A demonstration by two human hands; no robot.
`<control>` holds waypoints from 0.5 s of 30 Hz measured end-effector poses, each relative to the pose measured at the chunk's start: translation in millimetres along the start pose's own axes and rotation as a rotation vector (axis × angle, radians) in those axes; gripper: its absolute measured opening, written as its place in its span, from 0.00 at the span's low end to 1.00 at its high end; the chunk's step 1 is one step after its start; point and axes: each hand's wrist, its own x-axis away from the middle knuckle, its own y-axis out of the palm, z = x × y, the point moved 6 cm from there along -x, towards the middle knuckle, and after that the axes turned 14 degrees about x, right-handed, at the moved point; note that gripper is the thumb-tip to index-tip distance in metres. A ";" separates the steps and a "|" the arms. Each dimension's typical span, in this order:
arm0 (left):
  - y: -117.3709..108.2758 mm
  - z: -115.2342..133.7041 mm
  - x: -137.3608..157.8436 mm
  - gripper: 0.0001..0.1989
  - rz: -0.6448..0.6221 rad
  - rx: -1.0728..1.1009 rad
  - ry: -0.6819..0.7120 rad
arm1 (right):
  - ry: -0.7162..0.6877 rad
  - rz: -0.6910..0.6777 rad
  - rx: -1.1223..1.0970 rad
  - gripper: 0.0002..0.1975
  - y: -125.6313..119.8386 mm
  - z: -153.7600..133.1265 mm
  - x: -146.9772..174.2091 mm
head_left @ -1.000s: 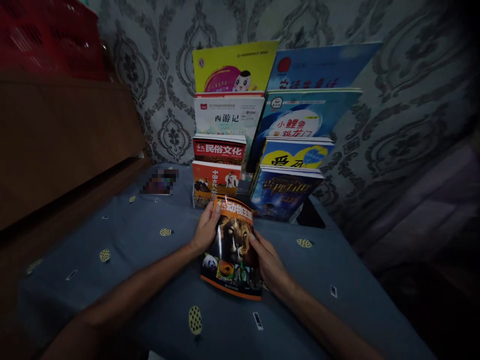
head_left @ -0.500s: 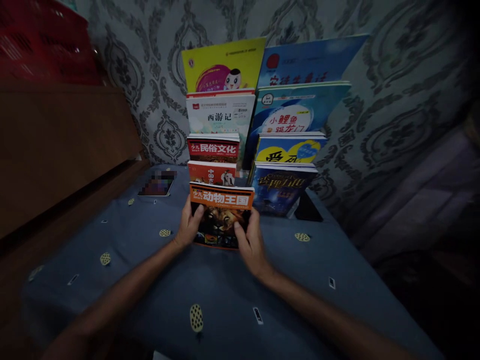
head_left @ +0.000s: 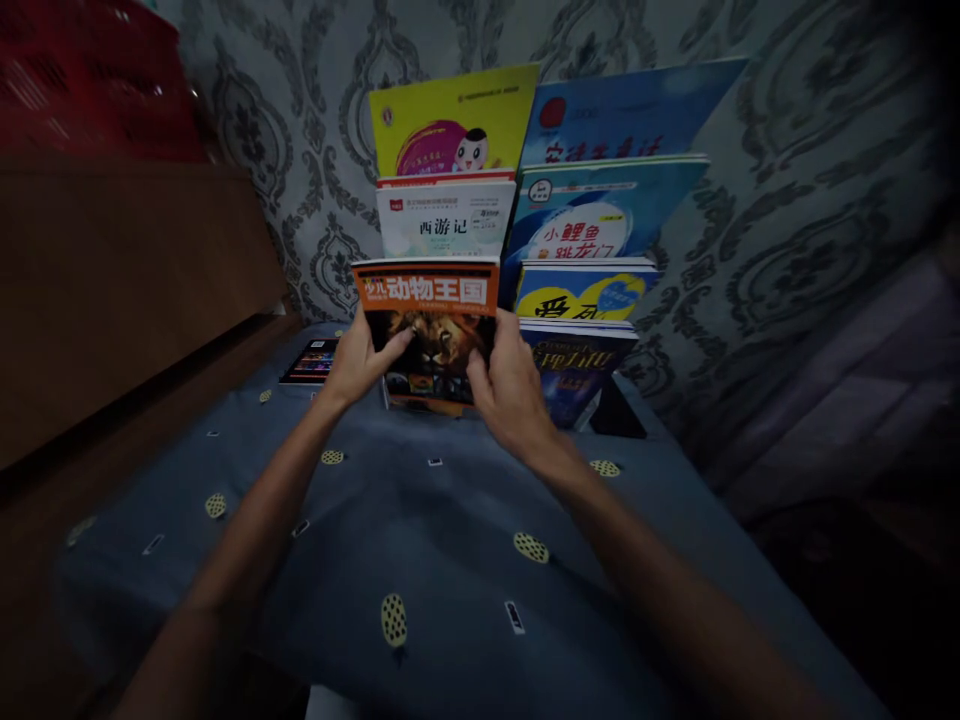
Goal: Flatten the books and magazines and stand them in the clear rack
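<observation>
A book with an orange title band and a lion on its cover is held upright between both hands. My left hand grips its left edge, thumb across the cover. On the right edge, my right hand is closed with its thumb on the front. Behind it, tiers of books stand in a rack: a white book and a yellow-green book on the left. To the right are a dark blue book, a yellow and blue book, a teal book and a blue book. The lower left tiers are hidden.
A patterned blue cloth covers the table. A dark-covered book lies flat at the left back, and a black object lies beside the rack. A brown wooden cabinet with a red basket stands at left.
Both hands have lifted the lion book up and toward the rack. It now covers the two red books in the lower left tiers, which showed before.
</observation>
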 end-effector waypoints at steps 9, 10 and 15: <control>-6.3 -5.4 -16.9 0.29 -0.085 -0.342 -0.085 | -0.065 -0.045 0.054 0.11 15.2 30.0 -17.7; -6.3 -7.1 -16.8 0.29 -0.092 -0.335 -0.081 | -0.067 -0.049 0.054 0.11 18.8 33.4 -16.8; -7.2 -18.6 -16.5 0.27 -0.093 -0.270 -0.090 | -0.096 -0.058 0.032 0.13 32.2 43.9 -15.7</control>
